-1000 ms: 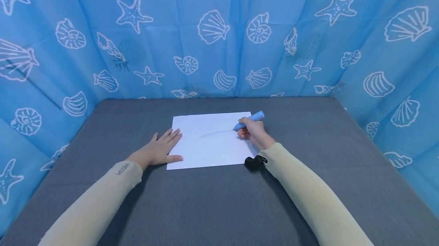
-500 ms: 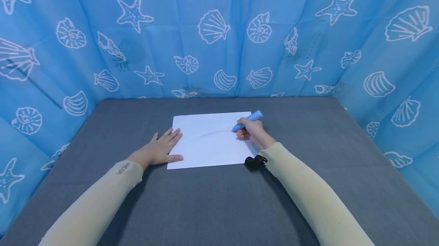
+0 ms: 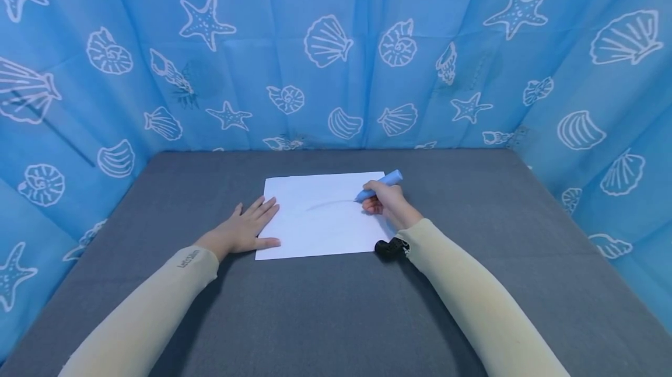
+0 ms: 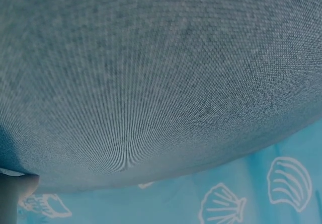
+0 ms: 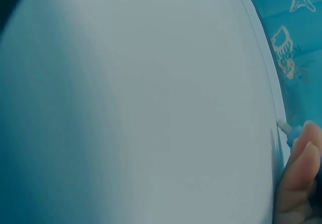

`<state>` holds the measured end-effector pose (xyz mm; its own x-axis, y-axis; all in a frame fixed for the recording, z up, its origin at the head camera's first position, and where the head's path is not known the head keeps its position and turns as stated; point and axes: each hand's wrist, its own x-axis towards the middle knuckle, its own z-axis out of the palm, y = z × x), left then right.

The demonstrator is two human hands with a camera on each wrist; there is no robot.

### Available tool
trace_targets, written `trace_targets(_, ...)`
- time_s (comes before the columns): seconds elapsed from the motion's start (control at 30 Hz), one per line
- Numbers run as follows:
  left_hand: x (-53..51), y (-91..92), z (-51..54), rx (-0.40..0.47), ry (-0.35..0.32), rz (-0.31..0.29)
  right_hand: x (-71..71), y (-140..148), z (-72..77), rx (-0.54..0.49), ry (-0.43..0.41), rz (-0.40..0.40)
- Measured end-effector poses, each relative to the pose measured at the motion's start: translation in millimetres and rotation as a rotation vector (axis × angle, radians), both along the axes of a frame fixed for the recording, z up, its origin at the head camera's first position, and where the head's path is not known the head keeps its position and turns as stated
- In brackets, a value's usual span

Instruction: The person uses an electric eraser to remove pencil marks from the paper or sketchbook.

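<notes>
A white sheet of paper (image 3: 315,231) lies on the grey-covered table in the head view. My left hand (image 3: 242,230) rests spread on its left edge, fingers straight and apart. Near the sheet's upper right, my right hand (image 3: 389,201) pinches a light blue marker (image 3: 391,177), its back end tilted up to the right. In the right wrist view the marker's pale tip (image 5: 283,126) meets the paper, and a thin line runs up the sheet from it. A faint grey streak also shows left of the tip in the head view. Only a small part of my left hand (image 4: 15,194) shows in the left wrist view.
The grey cloth (image 3: 315,318) covers the table around the sheet. A blue curtain (image 3: 336,73) with white shells and starfish hangs behind and along both sides. A black device (image 3: 391,250) sits at my right wrist, by the paper's lower right corner.
My right hand and the marker have shifted very slightly left since the first frame, then stayed nearly still. The left hand and the paper keep their places.
</notes>
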<state>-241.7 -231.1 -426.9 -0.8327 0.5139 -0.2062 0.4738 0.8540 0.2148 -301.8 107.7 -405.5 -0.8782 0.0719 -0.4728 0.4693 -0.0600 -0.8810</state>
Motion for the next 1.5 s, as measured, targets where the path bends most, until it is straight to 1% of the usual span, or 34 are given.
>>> trace_targets(0.07, 0.6, -0.2, 0.2, 0.004, 0.002, 0.000, -0.7, -0.3, -1.4, 0.007, 0.001, 0.003)
trace_targets(0.13, 1.8, 0.1, 1.6, 0.025, 0.004, -0.006, -2.0, 0.1, -3.1, 0.007, -0.006, 0.006)
trace_targets(0.33, 2.8, 0.8, 4.2, 0.005, -0.004, 0.001, -2.5, 0.0, -3.7, -0.006, -0.007, 0.008)
trace_targets(0.47, 2.5, 1.2, 3.7, 0.001, -0.017, 0.007, -1.1, -0.1, -2.8, 0.005, -0.008, -0.002)
trace_targets(0.7, 3.8, 2.5, 4.6, -0.007, -0.017, 0.011, -0.8, -0.3, -3.4, 0.011, -0.009, -0.025)
trace_targets(1.03, 4.0, 0.5, 2.9, 0.016, 0.009, -0.006, -0.3, -1.1, -2.1, 0.014, 0.003, -0.008)
trace_targets(1.2, 1.8, 0.8, 2.1, 0.028, 0.006, -0.005, 0.4, 0.2, -1.1, 0.025, 0.002, -0.012)
trace_targets(1.3, 0.6, 1.0, 1.4, 0.009, -0.002, 0.001, 0.4, 0.5, -1.2, 0.020, 0.002, -0.013)
trace_targets(1.5, 1.0, 1.7, 1.6, 0.001, -0.005, 0.007, -0.7, 0.1, -2.0, 0.024, -0.007, -0.013)
